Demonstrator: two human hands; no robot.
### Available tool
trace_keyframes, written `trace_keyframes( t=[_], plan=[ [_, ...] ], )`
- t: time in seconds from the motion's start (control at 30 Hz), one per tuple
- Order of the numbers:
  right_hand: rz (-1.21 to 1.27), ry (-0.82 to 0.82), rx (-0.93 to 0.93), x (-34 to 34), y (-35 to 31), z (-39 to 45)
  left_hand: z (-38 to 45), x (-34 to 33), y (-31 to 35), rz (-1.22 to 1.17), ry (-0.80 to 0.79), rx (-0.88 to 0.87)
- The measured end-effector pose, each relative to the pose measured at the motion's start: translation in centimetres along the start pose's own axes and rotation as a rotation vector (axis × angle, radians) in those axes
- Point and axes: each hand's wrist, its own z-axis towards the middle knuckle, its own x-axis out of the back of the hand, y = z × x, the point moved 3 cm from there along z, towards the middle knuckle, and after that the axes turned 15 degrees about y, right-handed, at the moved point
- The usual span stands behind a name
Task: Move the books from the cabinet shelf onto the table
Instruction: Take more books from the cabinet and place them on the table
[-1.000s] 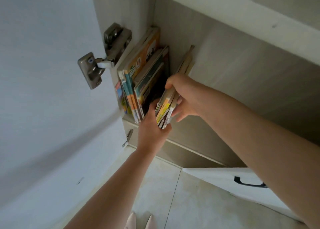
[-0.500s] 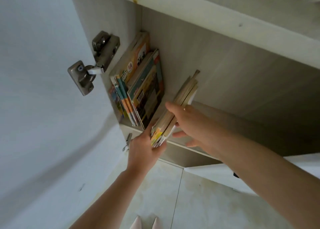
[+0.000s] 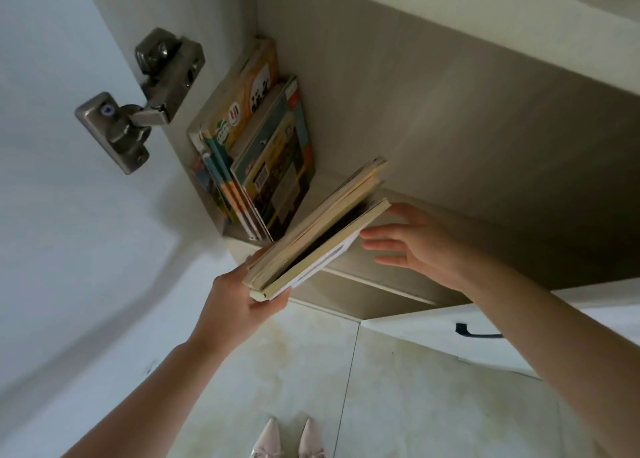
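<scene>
My left hand (image 3: 239,302) grips the near end of a small stack of thin books (image 3: 318,229), which tilts out past the front edge of the cabinet shelf (image 3: 367,277). Just right of the stack hovers my right hand (image 3: 412,246), fingers straight and spread, a fingertip close to the stack's far corner. Several more colourful books (image 3: 256,153) stand upright against the cabinet's left wall at the back of the shelf. No table is in view.
The open cabinet door (image 3: 69,180) fills the left side, its metal hinge (image 3: 138,101) near the standing books. A lower white door with a dark handle (image 3: 478,333) sits at the right. Pale tiled floor (image 3: 415,405) lies below, with my shoes showing.
The stack has been drawn farther out of the shelf and tilted flatter in my left hand. My right hand has let go of it and opened beside it.
</scene>
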Motion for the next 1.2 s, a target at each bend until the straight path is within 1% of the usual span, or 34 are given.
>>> trace_keyframes(
  t=[0.07, 0.13, 0.17, 0.2, 0.27, 0.3, 0.4, 0.5, 0.57, 0.67, 0.8, 0.87, 0.93, 1.07, 1.13, 1.2],
  plan=[
    [-0.259, 0.027, 0.172, -0.7, 0.2, 0.7, -0.3, 0.1, -0.4, -0.028, 0.017, 0.047],
    [-0.406, -0.038, 0.34, -1.6, -0.3, 1.3, -0.2, 0.2, -0.7, -0.068, -0.012, 0.057],
    [-0.462, -0.084, 0.392, -1.8, -0.5, 1.7, -0.3, 0.2, -0.9, -0.082, -0.034, 0.044],
    [-0.498, -0.131, 0.423, -2.0, -1.0, 1.8, -0.4, 0.3, -0.9, -0.095, -0.043, 0.039],
    [-0.482, -0.205, 0.435, -2.1, -1.4, 2.1, -0.5, 0.6, -1.0, -0.124, -0.016, 0.058],
    [-0.474, -0.211, 0.438, -2.0, -1.3, 2.4, -0.6, 0.6, -0.8, -0.133, 0.0, 0.059],
    [-0.469, -0.135, 0.417, -2.0, -0.5, 3.2, -0.8, 0.2, -1.6, -0.096, 0.023, 0.076],
    [-0.404, -0.049, 0.392, -1.8, 0.4, 3.8, -0.2, 0.0, -2.6, -0.06, 0.028, 0.162],
    [-0.363, -0.054, 0.391, -1.9, 0.7, 3.3, -0.1, 0.1, -2.4, -0.098, 0.008, 0.241],
    [-0.276, -0.11, 0.346, -1.8, 1.1, 1.4, -0.9, 0.6, -1.5, -0.147, 0.006, 0.351],
    [-0.145, -0.154, 0.213, -1.5, 2.0, -3.4, -2.7, 1.8, 1.2, -0.301, 0.07, 0.564],
    [-0.052, -0.138, 0.106, -1.2, 2.9, -6.2, -3.7, 2.7, 2.9, -0.347, 0.078, 0.638],
    [0.0, -0.104, 0.044, -0.9, 3.2, -9.3, -4.7, 4.0, 5.1, -0.392, 0.072, 0.68],
    [0.075, -0.018, -0.008, -0.2, 3.2, -16.0, -7.0, 7.2, 10.4, -0.415, 0.089, 0.738],
    [0.125, 0.027, -0.013, 0.0, 2.9, -19.2, -8.0, 8.8, 12.7, -0.422, 0.129, 0.814],
    [0.142, 0.02, -0.011, 0.1, 2.2, -22.6, -9.0, 10.6, 14.9, -0.407, 0.17, 0.908]
  ],
)
